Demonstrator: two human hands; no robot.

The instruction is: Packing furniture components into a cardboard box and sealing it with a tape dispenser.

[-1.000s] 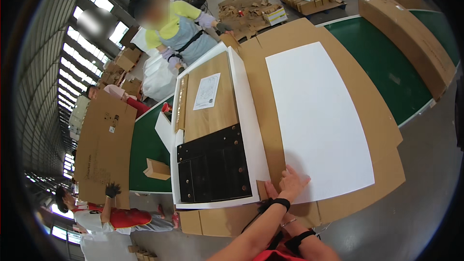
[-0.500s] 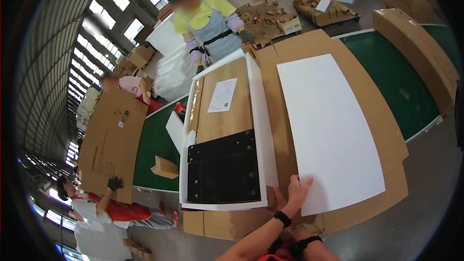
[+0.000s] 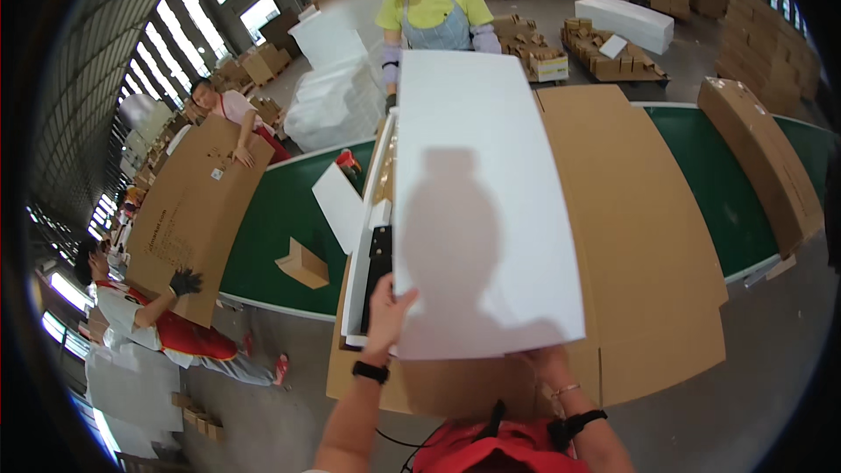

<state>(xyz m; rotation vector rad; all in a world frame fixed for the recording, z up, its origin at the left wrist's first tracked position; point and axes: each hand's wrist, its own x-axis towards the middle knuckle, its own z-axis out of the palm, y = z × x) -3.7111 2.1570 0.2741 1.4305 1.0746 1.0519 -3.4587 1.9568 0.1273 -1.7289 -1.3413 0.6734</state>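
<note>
The left hand (image 3: 385,315) grips the near left corner of a white foam sheet (image 3: 477,210); the right hand (image 3: 545,361) is mostly hidden under its near edge, grip unclear. The sheet is lifted over an open box (image 3: 366,254) lying on flat cardboard (image 3: 648,236) on the green belt (image 3: 272,219). A person in yellow (image 3: 434,4) stands at the far end.
</note>
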